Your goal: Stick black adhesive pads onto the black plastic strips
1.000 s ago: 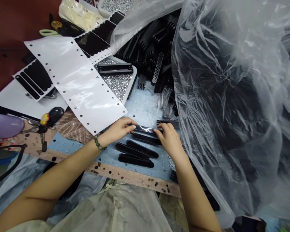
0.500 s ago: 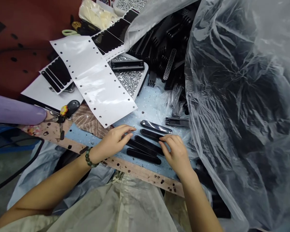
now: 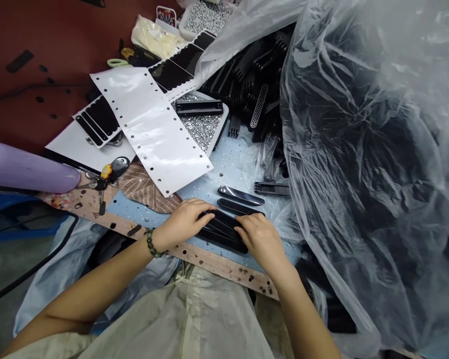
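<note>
Black plastic strips (image 3: 221, 232): bunched together, where earlier they lay spread apart, and clamped between left hand (image 3: 183, 223) and right hand (image 3: 262, 242). Two further strips (image 3: 240, 206): just above the bunch. Clear plastic bag (image 3: 359, 149): right of the bunch, black comb-shaped parts (image 3: 247, 85) at its mouth. Sequin-filled tray (image 3: 214, 134): beyond the bunch.

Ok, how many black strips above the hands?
2: a glossy strip and a matte strip below it, on the blue mat; more may hide under the left hand and right hand.
</note>
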Demonstrator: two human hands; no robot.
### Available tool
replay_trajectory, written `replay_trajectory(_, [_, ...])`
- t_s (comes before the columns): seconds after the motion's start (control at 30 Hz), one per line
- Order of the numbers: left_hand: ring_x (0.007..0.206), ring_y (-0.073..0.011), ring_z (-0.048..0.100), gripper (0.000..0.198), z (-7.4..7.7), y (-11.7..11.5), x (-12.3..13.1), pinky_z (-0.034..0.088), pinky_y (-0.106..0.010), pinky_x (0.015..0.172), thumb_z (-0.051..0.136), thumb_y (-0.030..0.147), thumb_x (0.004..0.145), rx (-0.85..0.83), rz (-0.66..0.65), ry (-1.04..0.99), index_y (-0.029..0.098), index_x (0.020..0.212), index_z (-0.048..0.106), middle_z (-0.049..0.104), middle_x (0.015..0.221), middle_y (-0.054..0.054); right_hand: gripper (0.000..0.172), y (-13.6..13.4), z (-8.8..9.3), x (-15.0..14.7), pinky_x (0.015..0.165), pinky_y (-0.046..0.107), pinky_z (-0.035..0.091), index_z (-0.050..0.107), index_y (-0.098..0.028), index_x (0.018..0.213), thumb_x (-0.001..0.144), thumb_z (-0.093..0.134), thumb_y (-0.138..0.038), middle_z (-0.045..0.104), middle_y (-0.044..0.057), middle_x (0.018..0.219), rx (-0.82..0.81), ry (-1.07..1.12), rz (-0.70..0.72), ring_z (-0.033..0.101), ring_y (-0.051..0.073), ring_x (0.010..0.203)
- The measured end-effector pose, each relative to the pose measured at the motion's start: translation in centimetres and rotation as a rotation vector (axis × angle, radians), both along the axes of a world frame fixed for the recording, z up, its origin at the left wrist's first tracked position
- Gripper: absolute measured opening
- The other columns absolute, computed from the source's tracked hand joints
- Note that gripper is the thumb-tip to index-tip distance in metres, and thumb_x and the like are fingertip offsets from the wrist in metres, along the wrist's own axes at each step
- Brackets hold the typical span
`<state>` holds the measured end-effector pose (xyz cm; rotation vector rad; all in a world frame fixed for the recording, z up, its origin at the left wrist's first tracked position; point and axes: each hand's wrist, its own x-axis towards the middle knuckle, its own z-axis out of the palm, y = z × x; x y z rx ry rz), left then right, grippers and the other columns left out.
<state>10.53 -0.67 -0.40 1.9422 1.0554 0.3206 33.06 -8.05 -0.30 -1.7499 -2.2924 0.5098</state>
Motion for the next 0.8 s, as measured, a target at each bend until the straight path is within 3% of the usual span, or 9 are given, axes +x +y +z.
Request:
replay_trajectory(0.17, [0.116,-0.0245,0.054,0.043,2.0,-1.8,0.0,0.05,-0.038,0.093,0.047,0.042,0.092,-0.171,0.282,-0.193,0.028,0.132,0.045,0.051,0.132,-0.009,0.018,-0.9,1.1,-0.6,0.079,0.036,0.051,0.061,-0.019,0.104,0.088,0.053,-0.023,0.068,0.006,0.094,0.152,0.185,-0.153,0.062,0.02,0.087])
replay_trajectory(0.3, [0.125,-0.0243,0.048,0.07,2.6,-3.5,1.3,0.048,-0.036,0.097,0.052,0.044,0.089,-0.481,0.209,-0.541,0.028,0.146,0.014,0.037,0.144,-0.012,0.016,-1.6,3.0,-3.0,0.079,0.034,0.051,0.06,-0.023,0.102,0.087,0.055,-0.022,0.067,0.005,0.095,0.214,0.404,-0.218,0.063,0.018,0.088])
replay_trajectory(0.43, [0.103,-0.02,0.06,0.059,2.8,-4.6,2.0,0.049,-0.036,0.095,0.049,0.045,0.091,-0.554,0.236,-0.614,0.025,0.141,0.025,0.058,0.116,-0.008,0.017,-2.0,4.6,-4.7,0.076,0.032,0.051,0.06,-0.024,0.101,0.09,0.049,-0.017,0.066,0.005,0.092,0.242,0.527,-0.204,0.062,0.017,0.086])
replay_trajectory(0.57, [0.076,-0.0155,0.059,0.056,3.0,-5.5,1.3,0.053,-0.031,0.075,0.05,0.044,0.09,-0.58,0.231,-0.543,0.027,0.139,0.028,0.058,0.09,-0.002,0.014,-1.8,5.6,-5.1,0.074,0.032,0.051,0.06,-0.023,0.098,0.089,0.052,-0.015,0.061,0.004,0.087,0.377,0.503,-0.241,0.06,0.016,0.083])
replay_trajectory(0.7, [0.079,-0.017,0.059,0.054,3.0,-6.3,0.9,0.053,-0.031,0.074,0.048,0.044,0.091,-0.517,0.21,-0.483,0.028,0.139,0.028,0.059,0.099,-0.004,0.016,-1.7,5.8,-5.5,0.074,0.032,0.051,0.06,-0.023,0.103,0.089,0.053,-0.017,0.06,0.005,0.09,0.411,0.434,-0.208,0.059,0.017,0.085])
replay_trajectory(0.8, [0.103,-0.0217,0.057,0.053,3.0,-6.6,1.0,0.05,-0.034,0.088,0.047,0.042,0.092,-0.43,0.199,-0.447,0.027,0.14,0.029,0.055,0.122,-0.006,0.022,-1.9,5.8,-5.7,0.076,0.033,0.05,0.059,-0.023,0.108,0.088,0.053,-0.015,0.061,0.006,0.093,0.435,0.404,-0.201,0.059,0.017,0.086])
